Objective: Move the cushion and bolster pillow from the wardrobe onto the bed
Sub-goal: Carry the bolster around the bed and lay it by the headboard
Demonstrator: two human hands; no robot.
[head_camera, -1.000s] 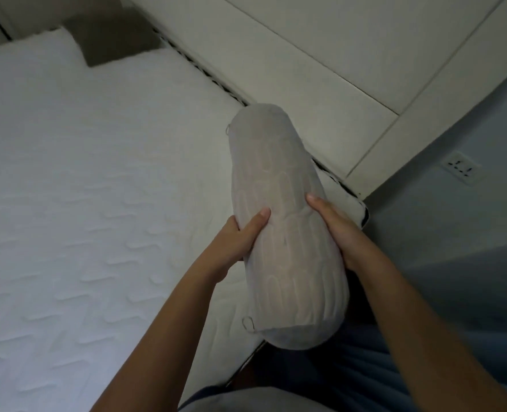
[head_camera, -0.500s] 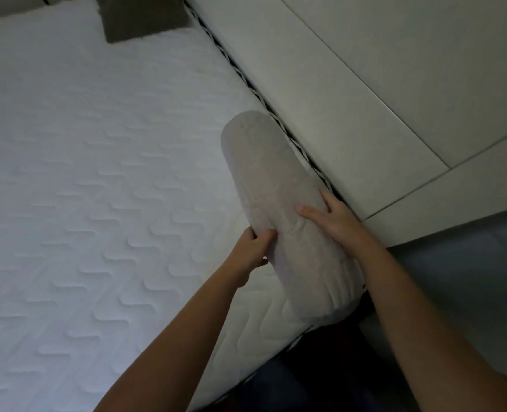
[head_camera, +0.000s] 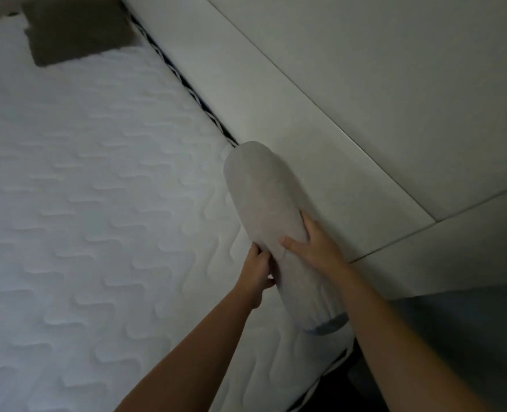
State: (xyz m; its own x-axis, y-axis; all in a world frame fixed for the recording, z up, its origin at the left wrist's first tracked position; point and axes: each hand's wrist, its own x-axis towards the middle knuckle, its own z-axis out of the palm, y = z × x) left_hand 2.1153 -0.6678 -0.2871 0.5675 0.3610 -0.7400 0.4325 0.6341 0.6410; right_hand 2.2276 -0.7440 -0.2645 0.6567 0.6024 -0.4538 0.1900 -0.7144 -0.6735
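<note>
A pale grey bolster pillow (head_camera: 264, 197) lies lengthwise along the right edge of the white quilted bed (head_camera: 97, 203), close against the padded headboard. My left hand (head_camera: 256, 273) grips its left side near the middle. On top of the bolster's right side rests my right hand (head_camera: 314, 245), thumb and fingers pressed into the fabric. A brown cushion (head_camera: 76, 28) sits at the bed's far corner, partly cut off by the frame's top edge.
A cream padded headboard (head_camera: 350, 99) with seams runs diagonally along the bed's right side. A dark patterned gap (head_camera: 192, 93) separates mattress and headboard. A grey wall (head_camera: 469, 337) and dark floor lie at the lower right.
The bolster has moved forward and down toward the mattress edge by the headboard. Both hands stayed on it. The view has shifted further over the bed.
</note>
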